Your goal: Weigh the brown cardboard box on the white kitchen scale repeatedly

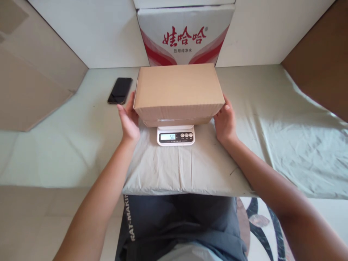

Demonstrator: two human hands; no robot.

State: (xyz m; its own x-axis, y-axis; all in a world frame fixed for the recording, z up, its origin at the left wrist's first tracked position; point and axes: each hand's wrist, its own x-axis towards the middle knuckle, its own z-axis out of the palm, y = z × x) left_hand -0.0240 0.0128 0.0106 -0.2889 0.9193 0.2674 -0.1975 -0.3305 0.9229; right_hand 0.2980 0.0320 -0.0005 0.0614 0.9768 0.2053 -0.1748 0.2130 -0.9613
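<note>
While box (177,90) sits on scale (175,135), left hand (128,119), right hand (225,121) flank it, fingers flat against sides.

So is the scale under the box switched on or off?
On: the scale display is lit and shows digits, with the cardboard box resting on it.

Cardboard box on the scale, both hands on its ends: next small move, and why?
Probably let go with both hands. The cardboard box sits on the scale, whose display shows 50, while the left hand and right hand press its ends and may skew the reading.
</note>
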